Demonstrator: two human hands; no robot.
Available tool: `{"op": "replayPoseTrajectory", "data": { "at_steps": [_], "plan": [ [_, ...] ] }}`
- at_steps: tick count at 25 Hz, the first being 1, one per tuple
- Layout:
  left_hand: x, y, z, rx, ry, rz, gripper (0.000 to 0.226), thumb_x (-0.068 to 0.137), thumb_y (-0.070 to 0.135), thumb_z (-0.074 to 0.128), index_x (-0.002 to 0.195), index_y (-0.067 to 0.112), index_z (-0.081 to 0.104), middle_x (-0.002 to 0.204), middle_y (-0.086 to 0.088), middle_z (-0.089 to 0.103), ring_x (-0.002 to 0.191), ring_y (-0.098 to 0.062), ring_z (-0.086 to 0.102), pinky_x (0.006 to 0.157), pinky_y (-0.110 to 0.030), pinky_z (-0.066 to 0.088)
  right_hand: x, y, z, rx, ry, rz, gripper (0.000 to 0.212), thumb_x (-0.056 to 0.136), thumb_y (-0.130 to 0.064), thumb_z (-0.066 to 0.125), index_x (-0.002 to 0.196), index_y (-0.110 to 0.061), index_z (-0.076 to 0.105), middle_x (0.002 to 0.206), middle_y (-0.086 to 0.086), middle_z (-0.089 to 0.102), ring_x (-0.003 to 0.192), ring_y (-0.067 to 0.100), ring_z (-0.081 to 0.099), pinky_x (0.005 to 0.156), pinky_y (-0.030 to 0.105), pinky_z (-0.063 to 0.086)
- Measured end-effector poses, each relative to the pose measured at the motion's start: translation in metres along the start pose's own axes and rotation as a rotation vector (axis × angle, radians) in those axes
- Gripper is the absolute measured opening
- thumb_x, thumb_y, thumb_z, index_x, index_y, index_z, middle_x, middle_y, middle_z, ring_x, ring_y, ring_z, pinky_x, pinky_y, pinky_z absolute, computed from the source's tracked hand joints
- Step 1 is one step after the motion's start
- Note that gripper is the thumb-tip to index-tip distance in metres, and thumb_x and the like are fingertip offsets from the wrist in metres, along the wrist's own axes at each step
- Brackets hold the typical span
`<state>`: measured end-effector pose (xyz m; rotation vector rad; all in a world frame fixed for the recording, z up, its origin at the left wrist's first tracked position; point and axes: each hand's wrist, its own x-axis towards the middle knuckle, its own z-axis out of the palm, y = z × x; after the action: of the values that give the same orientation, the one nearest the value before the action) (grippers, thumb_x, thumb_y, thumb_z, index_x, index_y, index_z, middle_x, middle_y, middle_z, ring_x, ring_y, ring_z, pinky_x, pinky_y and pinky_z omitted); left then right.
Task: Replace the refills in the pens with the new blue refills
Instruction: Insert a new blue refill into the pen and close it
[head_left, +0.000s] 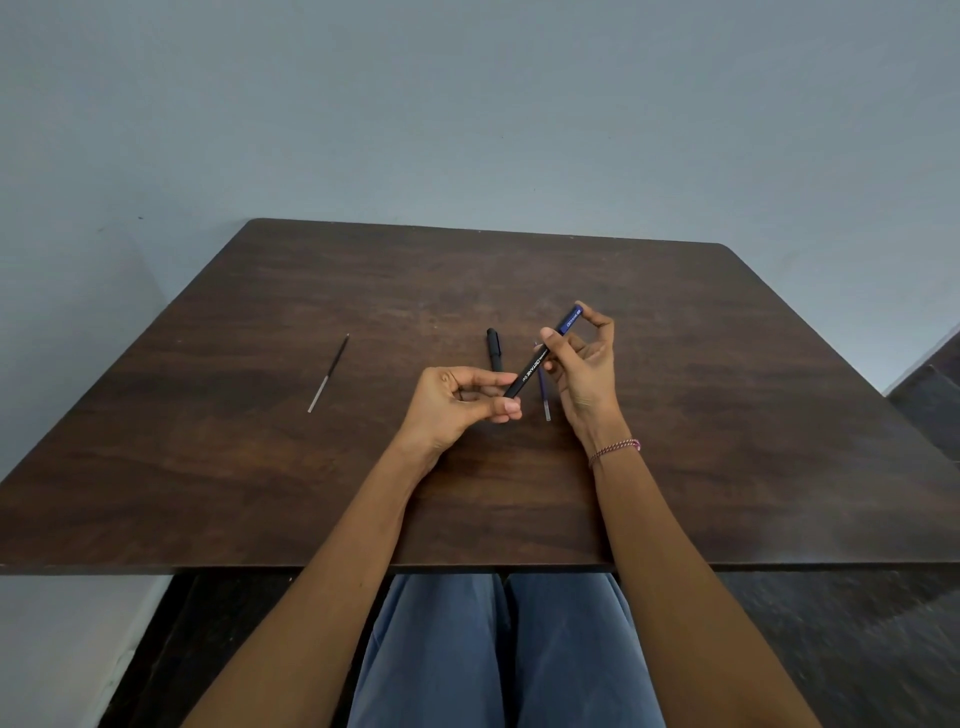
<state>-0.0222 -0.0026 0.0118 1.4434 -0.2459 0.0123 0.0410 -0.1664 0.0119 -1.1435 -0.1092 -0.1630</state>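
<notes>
Left hand (457, 402) pinches the near black end of the pen (530, 366); right hand (582, 364) grips its blue far end, held just above the desk (727, 415). Long axis runs diagonally, near-left to far-right, blue end pointing away. One dark refill (327, 374) lies out; blue refill (546, 402) and black pen (493, 345) still wait, so probably under half done.

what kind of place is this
Likely a plain room with a work desk: a dark wooden table against a bare blue-grey wall, with a spare pen and loose refill beside the held pen.
</notes>
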Motion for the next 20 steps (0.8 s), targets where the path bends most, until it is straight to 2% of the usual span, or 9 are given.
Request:
{"op": "replayPoseTrajectory", "data": {
  "at_steps": [7,16,20],
  "plan": [
    [0.001,-0.003,-0.0024,0.082,-0.002,-0.007,0.033,0.063,-0.002,0.082,0.089,0.015,0.072,0.069,-0.001,0.073,0.063,-0.015,0.071,0.06,-0.02,0.055,0.0019,0.0066,-0.0001,-0.026,-0.013,0.021,0.048,0.082,-0.003,0.07,0.115,-0.028,0.047,0.07,-0.002,0.066,0.065,0.012,0.062,0.054,0.018,0.049],
    [0.0023,0.0005,-0.0002,0.1,0.019,-0.068,0.032,0.065,0.001,0.082,0.093,0.012,0.069,0.07,-0.005,0.073,0.066,-0.019,0.072,0.06,-0.02,0.055,0.0047,0.0028,0.0054,-0.031,0.029,0.076,0.04,0.085,-0.007,0.068,0.114,-0.028,0.05,0.076,0.004,0.062,0.069,0.014,0.061,0.054,0.019,0.049],
    [0.0034,0.0047,0.002,0.076,0.036,-0.095,0.03,0.067,-0.004,0.079,0.091,0.011,0.069,0.069,-0.008,0.073,0.065,-0.019,0.072,0.06,-0.02,0.055,0.003,-0.0022,0.009,-0.071,0.065,0.035,0.04,0.085,-0.003,0.067,0.117,-0.02,0.048,0.071,0.007,0.059,0.062,0.013,0.058,0.05,0.017,0.048]
  ]
}}
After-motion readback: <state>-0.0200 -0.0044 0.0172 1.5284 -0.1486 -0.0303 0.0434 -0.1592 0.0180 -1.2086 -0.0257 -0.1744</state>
